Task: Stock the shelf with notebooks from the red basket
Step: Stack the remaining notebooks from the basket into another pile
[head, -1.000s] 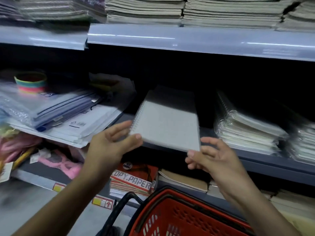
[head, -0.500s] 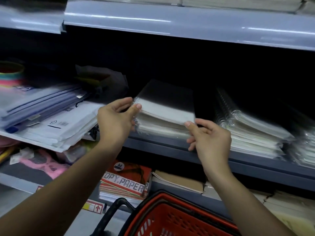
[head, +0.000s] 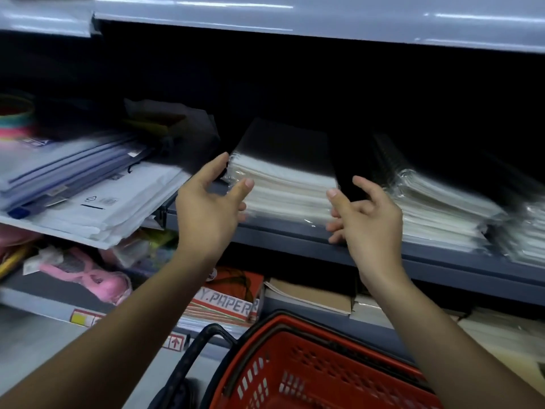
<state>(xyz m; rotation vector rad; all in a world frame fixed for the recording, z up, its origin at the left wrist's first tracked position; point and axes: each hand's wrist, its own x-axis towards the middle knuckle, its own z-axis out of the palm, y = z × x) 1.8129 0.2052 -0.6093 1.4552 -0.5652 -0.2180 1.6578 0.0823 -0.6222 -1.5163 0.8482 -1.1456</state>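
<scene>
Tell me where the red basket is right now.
In the head view the red basket sits at the bottom centre, below the shelf edge, between the person's forearms, just under the copy paper pack.

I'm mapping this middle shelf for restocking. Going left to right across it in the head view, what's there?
Rainbow ring stack → zip folders and envelopes → wrapped notebook stack between the two hands → spiral notebook stack → another wrapped stack.

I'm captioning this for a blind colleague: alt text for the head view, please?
Two open hands, left hand and right hand, flank a notebook stack on a grey shelf, holding nothing. A red basket sits below.
</scene>
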